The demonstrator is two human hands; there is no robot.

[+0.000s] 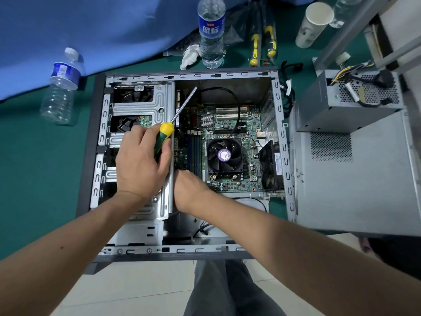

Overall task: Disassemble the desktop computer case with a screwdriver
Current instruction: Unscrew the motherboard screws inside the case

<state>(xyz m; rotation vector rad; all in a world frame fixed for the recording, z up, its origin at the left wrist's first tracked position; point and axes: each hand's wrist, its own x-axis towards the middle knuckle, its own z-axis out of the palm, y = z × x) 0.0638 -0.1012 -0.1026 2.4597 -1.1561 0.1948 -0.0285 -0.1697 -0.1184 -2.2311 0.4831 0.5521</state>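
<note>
Both hands were over the open computer case [279, 106], which lay on its side on the green mat [45, 156] with its interior facing up. The left hand [141, 160] gripped the screwdriver [169, 126], fingers curled round the yellow-and-green handle, with the metal shaft angled up and away toward the far wall of the case; its tip hung in the air above the motherboard [227, 124] and I could not tell that it touched anything. The right hand [191, 190] was lower, beside the vertical edge of the drive cage [141, 103], its back to the camera and its fingers tucked down inside the case out of sight, so whether it held anything could not be told. The CPU fan [224, 155] sat just right of that hand.

Right of the case lay the removed side panel [353, 190], with the power supply [341, 106] resting at its far end. Beyond the case stood an upright water bottle [211, 33] beside a crumpled tissue [190, 56], two bagged yellow-handled screwdrivers [262, 42] and a paper cup [313, 23]. A second bottle [61, 85] lay tilted at the left by a blue cloth [91, 30].
</note>
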